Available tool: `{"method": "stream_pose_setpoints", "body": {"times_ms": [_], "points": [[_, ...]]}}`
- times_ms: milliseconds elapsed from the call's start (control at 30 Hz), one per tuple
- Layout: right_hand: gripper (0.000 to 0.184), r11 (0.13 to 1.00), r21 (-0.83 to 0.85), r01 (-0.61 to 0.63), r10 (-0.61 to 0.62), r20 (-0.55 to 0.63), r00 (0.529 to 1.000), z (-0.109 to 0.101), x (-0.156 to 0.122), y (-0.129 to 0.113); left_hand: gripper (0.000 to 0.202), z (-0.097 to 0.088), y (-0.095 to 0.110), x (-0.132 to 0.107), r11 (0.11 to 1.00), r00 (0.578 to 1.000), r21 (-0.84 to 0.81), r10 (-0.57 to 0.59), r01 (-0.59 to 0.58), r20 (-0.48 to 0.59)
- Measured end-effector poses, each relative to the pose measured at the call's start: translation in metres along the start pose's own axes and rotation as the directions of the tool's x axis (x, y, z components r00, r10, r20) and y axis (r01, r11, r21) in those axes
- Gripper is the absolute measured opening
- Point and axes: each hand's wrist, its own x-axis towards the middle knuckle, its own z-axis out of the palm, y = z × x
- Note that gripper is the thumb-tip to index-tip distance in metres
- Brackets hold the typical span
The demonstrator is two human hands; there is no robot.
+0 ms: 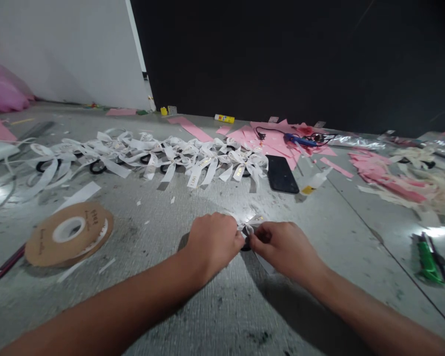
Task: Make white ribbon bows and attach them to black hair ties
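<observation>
Low over the grey surface, my left hand (215, 241) and my right hand (285, 245) meet at a white ribbon bow (247, 228) with gold print. Both hands have closed fingers pinching the ribbon from either side. Under the bow shows part of a black ring (245, 244), which looks like a hair tie; my fingers cover the rest. A white ribbon tail slants down below my right hand. Beyond my hands lies a row of similar white bows (203, 160), several with black rings beneath them.
A cardboard ribbon spool (40, 242) lies at left. Behind the hands are a black phone (282, 174), a small glue bottle (316, 181) and pink paper sheets (270, 138). A green-handled tool (427, 259) rests at right. A dark wall (289, 59) rises behind.
</observation>
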Motion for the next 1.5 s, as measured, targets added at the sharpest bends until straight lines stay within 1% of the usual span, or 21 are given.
{"method": "stream_pose_setpoints", "body": {"times_ms": [100, 200, 433, 600, 733, 833, 900, 967, 1067, 1133, 1267, 1367, 1500], "points": [[0.022, 0.999, 0.028, 0.025, -0.024, -0.028, 0.999, 0.001, 0.000, 0.002, 0.028, 0.002, -0.001, 0.000, 1.000, 1.000, -0.014, -0.010, 0.010, 0.000], [0.024, 0.998, 0.045, 0.039, -0.036, -0.070, 0.997, 0.002, 0.001, 0.003, 0.029, 0.004, -0.002, 0.001, 1.000, 1.000, -0.023, -0.017, 0.017, -0.022], [0.024, 0.999, 0.018, 0.049, -0.046, -0.151, 0.987, 0.006, 0.006, 0.005, 0.035, 0.009, -0.004, 0.003, 0.999, 0.996, -0.026, -0.031, 0.029, -0.086], [0.022, 1.000, 0.009, 0.030, -0.027, -0.236, 0.971, 0.005, 0.014, 0.007, 0.042, 0.004, -0.009, 0.004, 0.999, 0.991, -0.011, -0.047, 0.046, -0.123], [0.020, 0.999, 0.014, 0.028, -0.023, -0.314, 0.949, 0.004, 0.024, 0.010, 0.046, -0.001, -0.017, 0.006, 0.999, 0.986, -0.015, -0.043, 0.041, -0.161], [0.022, 0.997, 0.052, 0.065, -0.046, -0.302, 0.952, 0.002, 0.035, 0.012, 0.049, -0.003, -0.027, 0.010, 0.998, 0.970, -0.033, -0.051, 0.045, -0.237], [0.022, 0.998, 0.028, 0.063, -0.052, -0.309, 0.950, -0.002, 0.046, 0.011, 0.048, -0.004, -0.033, 0.012, 0.997, 0.951, -0.056, -0.072, 0.057, -0.300], [0.023, 0.998, -0.052, 0.027, -0.043, -0.325, 0.945, -0.007, 0.058, 0.007, 0.046, -0.005, -0.038, 0.013, 0.995, 0.931, -0.085, -0.074, 0.046, -0.357], [0.022, 0.983, -0.168, -0.073, 0.016, -0.316, 0.948, -0.015, 0.080, -0.005, 0.043, -0.005, -0.039, 0.012, 0.994, 0.913, -0.107, -0.059, 0.017, -0.404], [0.022, 0.975, -0.193, -0.110, 0.046, -0.309, 0.950, -0.017, 0.095, -0.016, 0.042, -0.003, -0.039, 0.012, 0.994, 0.910, -0.107, -0.051, 0.007, -0.412], [0.026, 0.973, -0.198, -0.118, 0.056, -0.293, 0.954, -0.018, 0.124, -0.033, 0.041, 0.002, -0.041, 0.014, 0.994, 0.918, -0.111, -0.052, 0.008, -0.393], [0.027, 0.970, -0.199, -0.136, 0.077, -0.280, 0.957, -0.016, 0.139, -0.038, 0.041, 0.001, -0.046, 0.017, 0.991, 0.920, -0.129, -0.077, 0.029, -0.383], [0.026, 0.963, -0.207, -0.172, 0.116, -0.258, 0.959, -0.010, 0.146, -0.037, 0.040, -0.002, -0.050, 0.018, 0.990, 0.927, -0.139, -0.080, 0.030, -0.366]]}}
